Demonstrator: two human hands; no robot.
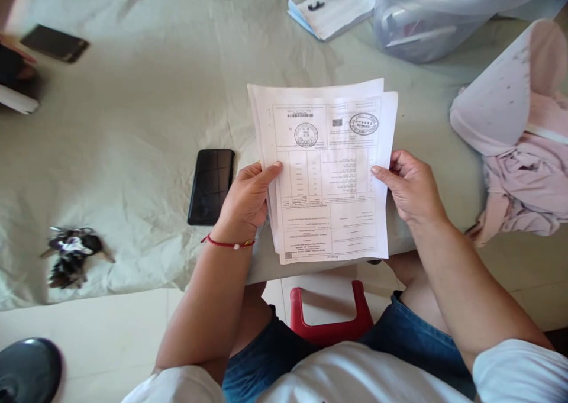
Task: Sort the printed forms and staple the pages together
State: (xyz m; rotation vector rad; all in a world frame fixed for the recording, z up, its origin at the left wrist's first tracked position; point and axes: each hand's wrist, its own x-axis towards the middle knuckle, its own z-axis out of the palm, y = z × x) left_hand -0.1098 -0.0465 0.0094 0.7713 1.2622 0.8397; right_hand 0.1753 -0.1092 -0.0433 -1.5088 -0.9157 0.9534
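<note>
I hold a small stack of printed paper forms (326, 172) upright over the near edge of the cloth-covered table (133, 125). The top sheet carries two round stamps, a barcode and a grid of text. My left hand (248, 199), with a red string bracelet at the wrist, grips the stack's left edge, thumb on the front. My right hand (410, 187) grips the right edge the same way. A black phone (212, 186) lies face up on the cloth just left of my left hand.
A bunch of keys (73, 255) lies at the near left. Another phone (54, 42) sits far left. Papers with a pen (331, 7) and a clear plastic tub (426, 18) stand at the back. Pink cloth (523, 154) lies right. A red stool (331, 314) shows between my knees.
</note>
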